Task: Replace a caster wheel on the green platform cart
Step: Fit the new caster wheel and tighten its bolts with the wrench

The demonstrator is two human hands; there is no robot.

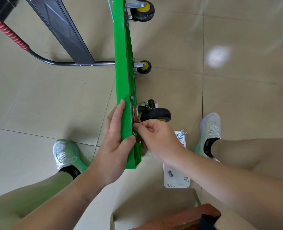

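Observation:
The green platform cart [121,63] stands on its edge on the floor, its underside facing right. My left hand [115,143] grips the near end of the deck, fingers on the left face and thumb over the edge. A black caster wheel [155,114] with a yellow hub sits against the underside by that end. My right hand [155,138] is pinched shut at the caster's mounting plate; what the fingertips hold is hidden. Another loose caster [151,103] lies on the floor behind it. Two mounted casters [142,10] [144,67] show further up.
A white perforated tray [177,180] lies on the floor at the right with a wrench [183,132] and two nuts [170,173] in it. My feet flank the cart. The cart's black handle [42,59] and a dark panel [61,29] lie at upper left. A reddish stool edge [187,218] is below.

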